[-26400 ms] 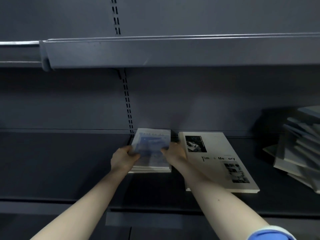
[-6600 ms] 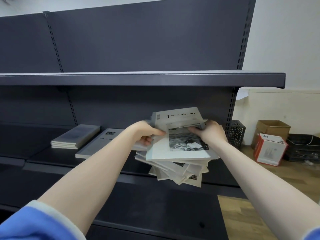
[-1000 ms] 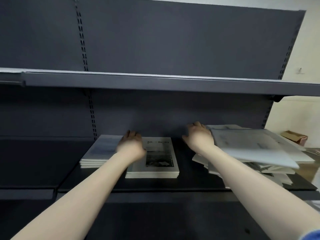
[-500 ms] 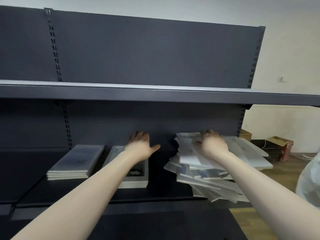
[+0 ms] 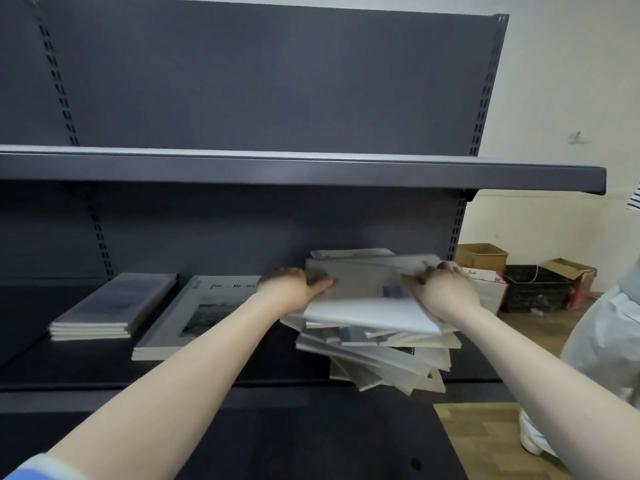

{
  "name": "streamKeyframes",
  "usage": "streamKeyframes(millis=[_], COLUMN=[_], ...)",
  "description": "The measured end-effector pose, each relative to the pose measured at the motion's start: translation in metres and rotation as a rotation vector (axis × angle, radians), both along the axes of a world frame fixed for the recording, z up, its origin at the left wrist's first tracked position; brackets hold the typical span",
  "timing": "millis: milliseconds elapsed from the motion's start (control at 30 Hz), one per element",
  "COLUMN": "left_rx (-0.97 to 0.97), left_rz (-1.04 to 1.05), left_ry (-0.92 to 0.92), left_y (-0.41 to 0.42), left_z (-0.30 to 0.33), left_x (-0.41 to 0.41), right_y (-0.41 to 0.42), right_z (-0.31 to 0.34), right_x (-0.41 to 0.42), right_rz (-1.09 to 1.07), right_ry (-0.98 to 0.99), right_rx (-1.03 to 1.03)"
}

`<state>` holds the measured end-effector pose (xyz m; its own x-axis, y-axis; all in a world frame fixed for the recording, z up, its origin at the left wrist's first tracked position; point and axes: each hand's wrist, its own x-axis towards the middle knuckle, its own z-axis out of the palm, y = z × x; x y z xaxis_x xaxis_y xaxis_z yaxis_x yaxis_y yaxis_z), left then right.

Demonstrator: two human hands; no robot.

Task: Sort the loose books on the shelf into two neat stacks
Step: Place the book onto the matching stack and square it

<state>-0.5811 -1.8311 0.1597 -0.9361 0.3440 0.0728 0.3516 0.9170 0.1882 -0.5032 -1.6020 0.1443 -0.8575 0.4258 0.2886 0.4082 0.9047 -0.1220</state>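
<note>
We gripped the top book [image 5: 367, 299] of the messy pile [image 5: 381, 358] at the shelf's [image 5: 242, 372] right end, left hand [image 5: 291, 289] and right hand [image 5: 446, 289] curled on its side edges; two neat stacks [image 5: 114, 306] lay further left.

A shop or stockroom mid-setup, by the look of it; dark metal gondola shelving [image 5: 277, 174] with slotted uprights [image 5: 57, 81] is the retail kind; open cardboard boxes [image 5: 482, 255] and a black plastic crate [image 5: 535, 289] sit on the wood-pattern floor [image 5: 485, 441] against a bare pale wall [image 5: 554, 81].
</note>
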Motion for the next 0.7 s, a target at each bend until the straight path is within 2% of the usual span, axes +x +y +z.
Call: streamKeyframes(millis=[100,300,400,533,700], left_rx=[0.034,0.196,0.359,0.682,0.883], left_rz=[0.030,0.063,0.054,0.005,-0.014], left_ry=[0.001,0.121,0.122,0.033,-0.008], left_y=[0.002,-0.002,-0.002,-0.005,-0.022], left_z=[0.000,-0.005,-0.007,-0.010,-0.011], left_x=[0.002,0.002,0.003,0.007,0.011], right_y=[0.003,0.007,0.007,-0.001,-0.019], right_z=[-0.005,-0.010,-0.012,-0.011,-0.002], right_x=[-0.005,-0.008,-0.010,-0.015,-0.023], right_rz=[0.016,0.061,0.092,0.110,0.165], right_ry=[0.008,0.073,0.099,0.217,0.281], right_rx=[-0.069,-0.136,-0.175,-0.305,-0.407])
